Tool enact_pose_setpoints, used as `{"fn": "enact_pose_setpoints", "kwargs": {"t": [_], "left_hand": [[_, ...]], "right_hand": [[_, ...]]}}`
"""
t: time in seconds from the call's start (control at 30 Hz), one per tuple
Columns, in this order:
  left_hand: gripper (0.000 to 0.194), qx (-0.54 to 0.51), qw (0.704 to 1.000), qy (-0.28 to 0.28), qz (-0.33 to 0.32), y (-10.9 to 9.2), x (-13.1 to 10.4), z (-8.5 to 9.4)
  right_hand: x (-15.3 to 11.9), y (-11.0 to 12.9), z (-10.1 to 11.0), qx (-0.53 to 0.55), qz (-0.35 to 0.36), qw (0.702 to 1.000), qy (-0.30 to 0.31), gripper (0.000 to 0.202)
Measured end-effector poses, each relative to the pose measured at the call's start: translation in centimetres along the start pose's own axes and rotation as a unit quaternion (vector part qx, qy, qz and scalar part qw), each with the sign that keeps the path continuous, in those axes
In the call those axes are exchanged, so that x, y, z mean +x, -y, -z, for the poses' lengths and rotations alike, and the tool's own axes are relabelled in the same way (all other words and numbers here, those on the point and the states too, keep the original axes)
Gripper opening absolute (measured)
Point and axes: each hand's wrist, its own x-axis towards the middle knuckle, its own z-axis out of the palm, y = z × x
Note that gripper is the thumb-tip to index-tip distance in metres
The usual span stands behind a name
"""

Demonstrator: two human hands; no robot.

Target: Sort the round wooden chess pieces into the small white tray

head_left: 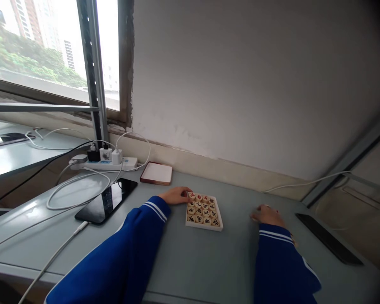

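Observation:
A small white box (221, 215) on the desk holds rows of round wooden xiangqi pieces (205, 213), marked with black and a few red characters. My left hand (177, 195) is closed at the box's far left corner, its fingertips against the rim beside the red-marked pieces. To the right of the box, and apart from it, is my right hand (268, 214), low over the desk. Its fingers are curled in and slightly blurred, so anything inside them is hidden. Small tan shapes (294, 240) show partly behind the right sleeve; I cannot make them out.
A shallow brown-edged lid or tray (156, 173) lies near the wall. On the left are a black phone (107, 202) with a white cable (80, 228) and a loaded power strip (126, 163). A dark flat bar (329, 238) lies on the right of the grey desk (193, 261).

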Motion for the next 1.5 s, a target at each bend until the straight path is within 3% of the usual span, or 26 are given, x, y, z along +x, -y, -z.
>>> {"fn": "enact_pose_setpoints", "kwargs": {"t": [0.07,0.17,0.27,0.4,0.53,0.77,1.0,1.13,1.23,1.37,1.5], "left_hand": [[0.05,-0.021,1.0,0.008,0.003,0.1,0.1,0.1],[0.042,-0.04,0.999,0.002,-0.002,0.3,0.2,0.0],[0.039,-0.031,0.999,-0.008,0.004,0.2,0.2,-0.1],[0.037,-0.008,1.0,-0.014,0.015,-0.1,0.2,-0.2],[0.036,0.01,1.0,-0.024,0.007,-0.1,0.3,-0.3],[0.035,0.018,0.999,-0.025,0.02,-0.4,0.3,-0.3],[0.036,0.034,0.999,-0.024,0.026,-0.3,0.4,-0.4],[0.037,0.036,0.999,-0.027,0.026,-0.2,0.4,-0.4],[0.037,0.035,0.999,-0.028,0.025,-0.3,0.4,-0.4],[0.037,0.043,0.998,-0.035,0.026,-0.4,0.4,-0.5],[0.036,0.05,0.998,-0.036,0.017,-0.2,0.4,-0.5]], "right_hand": [[0.2,-1.2,-0.6,0.019,0.023,0.999,0.02,0.012],[0.3,-0.1,-1.1,0.053,0.061,0.996,0.036,0.007],[0.0,3.2,-0.8,0.103,0.106,0.988,0.031,0.015],[-1.8,8.5,0.3,0.172,0.201,0.964,-0.022,0.026],[-3.5,11.5,1.0,0.196,0.252,0.948,-0.016,0.031],[-3.5,11.7,0.1,0.285,0.261,0.921,0.049,0.062],[-3.3,11.6,-0.2,0.328,0.258,0.906,0.065,0.068],[-2.4,10.0,0.1,0.225,0.215,0.95,0.009,0.057],[-1.2,7.5,-0.6,0.062,0.121,0.989,-0.055,0.05],[0.2,3.4,-2.2,-0.078,-0.03,0.993,-0.085,0.052],[0.7,0.8,-3.4,-0.087,-0.128,0.986,-0.055,0.053]]}}
